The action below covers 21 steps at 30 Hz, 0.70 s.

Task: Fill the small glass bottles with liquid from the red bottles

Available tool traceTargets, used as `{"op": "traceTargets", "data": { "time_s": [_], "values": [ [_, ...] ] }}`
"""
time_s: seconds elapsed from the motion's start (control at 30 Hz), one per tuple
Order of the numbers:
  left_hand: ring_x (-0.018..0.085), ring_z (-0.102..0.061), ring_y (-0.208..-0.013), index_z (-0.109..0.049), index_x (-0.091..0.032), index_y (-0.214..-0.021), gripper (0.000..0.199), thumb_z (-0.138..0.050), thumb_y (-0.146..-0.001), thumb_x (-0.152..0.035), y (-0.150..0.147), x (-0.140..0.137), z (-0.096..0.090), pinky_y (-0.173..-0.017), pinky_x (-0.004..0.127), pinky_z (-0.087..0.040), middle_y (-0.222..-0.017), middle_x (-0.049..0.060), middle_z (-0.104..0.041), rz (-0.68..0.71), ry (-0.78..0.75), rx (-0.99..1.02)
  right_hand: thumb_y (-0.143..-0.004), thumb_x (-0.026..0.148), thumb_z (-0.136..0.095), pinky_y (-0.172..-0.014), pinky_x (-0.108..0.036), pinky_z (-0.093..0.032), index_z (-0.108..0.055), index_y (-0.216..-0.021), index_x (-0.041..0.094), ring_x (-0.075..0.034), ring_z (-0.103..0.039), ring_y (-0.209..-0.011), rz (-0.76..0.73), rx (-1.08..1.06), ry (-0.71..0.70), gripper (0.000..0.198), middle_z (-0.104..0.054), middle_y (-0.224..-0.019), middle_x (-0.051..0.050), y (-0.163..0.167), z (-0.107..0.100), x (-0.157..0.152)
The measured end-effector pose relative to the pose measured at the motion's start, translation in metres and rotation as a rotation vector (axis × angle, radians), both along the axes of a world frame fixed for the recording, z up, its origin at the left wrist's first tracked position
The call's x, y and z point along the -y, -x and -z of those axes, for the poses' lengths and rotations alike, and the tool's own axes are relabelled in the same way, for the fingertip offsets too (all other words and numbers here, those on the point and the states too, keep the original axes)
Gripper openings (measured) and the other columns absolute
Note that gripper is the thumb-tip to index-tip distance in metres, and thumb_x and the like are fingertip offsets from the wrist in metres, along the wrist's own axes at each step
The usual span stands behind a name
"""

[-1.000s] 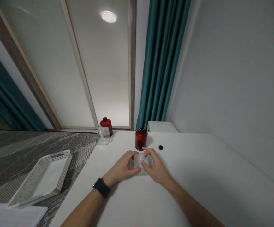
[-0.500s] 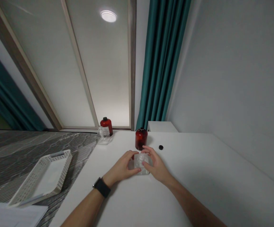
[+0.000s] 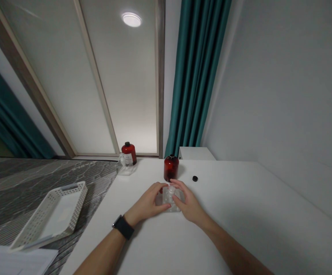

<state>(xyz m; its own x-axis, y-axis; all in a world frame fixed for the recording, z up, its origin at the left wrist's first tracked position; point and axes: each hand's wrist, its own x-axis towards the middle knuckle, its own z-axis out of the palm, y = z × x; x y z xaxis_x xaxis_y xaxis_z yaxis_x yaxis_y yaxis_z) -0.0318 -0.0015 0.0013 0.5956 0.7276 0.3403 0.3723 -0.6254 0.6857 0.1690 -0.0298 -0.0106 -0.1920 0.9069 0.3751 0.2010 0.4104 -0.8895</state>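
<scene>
A clear, squarish container [image 3: 170, 206] with a rounded, knob-like top [image 3: 171, 190] sits on the white table in front of me. My left hand [image 3: 152, 200] curves around its left side, thumb along the near edge and fingertips at the far edge. From the right, my right hand [image 3: 186, 200] closes its thumb and fingers about the rounded top. Just behind stands a dark red bottle [image 3: 171, 168] with its neck uncapped. To that bottle's right lies a small black cap [image 3: 195, 178]. Whether the clear thing is glass or plastic I cannot tell.
At the table's far left corner stand a capped red bottle [image 3: 129, 149] with a white label and another clear item [image 3: 123, 168]. Below the table's left edge are a white perforated basket [image 3: 78, 206] and papers [image 3: 17, 261]. A wall bounds the right side.
My right hand has shifted slightly left, its fingers drawing in around the rounded top. The left hand and the container stay in place.
</scene>
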Motion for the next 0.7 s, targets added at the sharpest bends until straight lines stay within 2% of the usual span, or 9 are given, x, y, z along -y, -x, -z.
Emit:
{"op": "traceTargets", "data": {
  "time_s": [0.2, 0.43, 0.7],
  "values": [
    [0.026, -0.058, -0.113, -0.049, -0.021, -0.132, 0.059, -0.075, -0.08, -0.029, -0.0001, 0.0007, -0.0011, -0.098, 0.04, -0.047, -0.127, 0.01, -0.059, 0.006, 0.004, 0.002, -0.083, 0.018, -0.057, -0.11, -0.044, -0.038, -0.051, -0.135, 0.025, -0.023, -0.054, -0.118, 0.05, 0.035, -0.002, 0.053, -0.059, -0.123, -0.008, 0.0016, 0.0022, -0.0005],
    [0.026, -0.058, -0.113, -0.049, -0.022, -0.132, 0.059, -0.074, -0.08, -0.028, -0.0004, 0.0012, -0.0014, -0.096, 0.04, -0.048, -0.127, 0.009, -0.059, -0.001, 0.01, -0.012, -0.091, 0.022, -0.053, -0.113, -0.045, -0.035, -0.046, -0.14, 0.026, -0.022, -0.054, -0.125, -0.093, -0.011, 0.058, 0.05, -0.061, -0.13, -0.008, -0.0043, -0.0033, -0.0011],
    [0.026, -0.058, -0.11, -0.05, -0.022, -0.132, 0.057, -0.073, -0.08, -0.029, -0.0006, 0.001, -0.0012, -0.095, 0.041, -0.048, -0.125, 0.01, -0.06, 0.005, 0.025, -0.003, -0.088, 0.022, -0.054, -0.113, -0.046, -0.035, -0.048, -0.137, 0.024, -0.023, -0.053, -0.123, -0.012, 0.03, 0.025, 0.049, -0.057, -0.131, -0.009, -0.0006, -0.0014, 0.0022]
  ]
}}
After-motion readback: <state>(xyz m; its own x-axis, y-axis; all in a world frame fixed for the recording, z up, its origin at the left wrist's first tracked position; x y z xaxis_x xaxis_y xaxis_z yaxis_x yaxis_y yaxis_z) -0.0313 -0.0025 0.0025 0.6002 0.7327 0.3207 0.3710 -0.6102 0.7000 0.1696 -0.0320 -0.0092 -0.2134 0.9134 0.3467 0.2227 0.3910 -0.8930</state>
